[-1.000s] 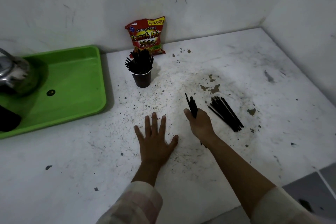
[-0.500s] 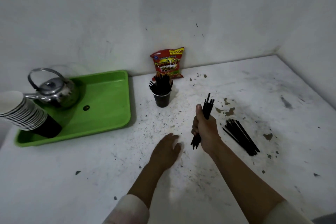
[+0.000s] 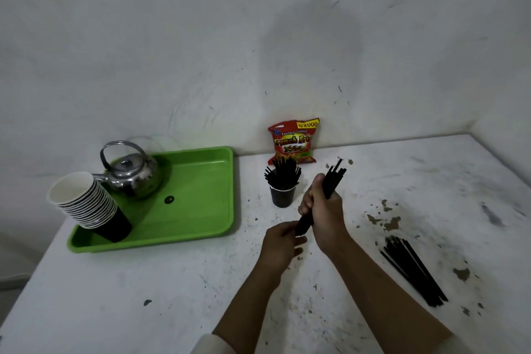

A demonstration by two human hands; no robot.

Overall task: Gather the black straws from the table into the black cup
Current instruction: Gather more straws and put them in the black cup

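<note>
My right hand (image 3: 323, 207) is closed around a bundle of black straws (image 3: 333, 178), held nearly upright above the table, just right of the black cup (image 3: 283, 195). The cup stands on the white table and holds several black straws fanned out. My left hand (image 3: 280, 244) is raised under the bundle, its fingers touching the bundle's lower ends. A second pile of black straws (image 3: 413, 270) lies flat on the table to the right of my right forearm.
A green tray (image 3: 201, 210) at the left carries a metal kettle (image 3: 130, 172) and a stack of paper cups (image 3: 86, 204) lying tilted. A red snack bag (image 3: 293, 141) leans on the wall behind the cup. The white table (image 3: 115, 296) is stained and chipped.
My right hand has lifted the straw bundle off the table and carried it toward the cup. My left hand left the tabletop and came up to the bundle's lower ends. The view tilted upward.
</note>
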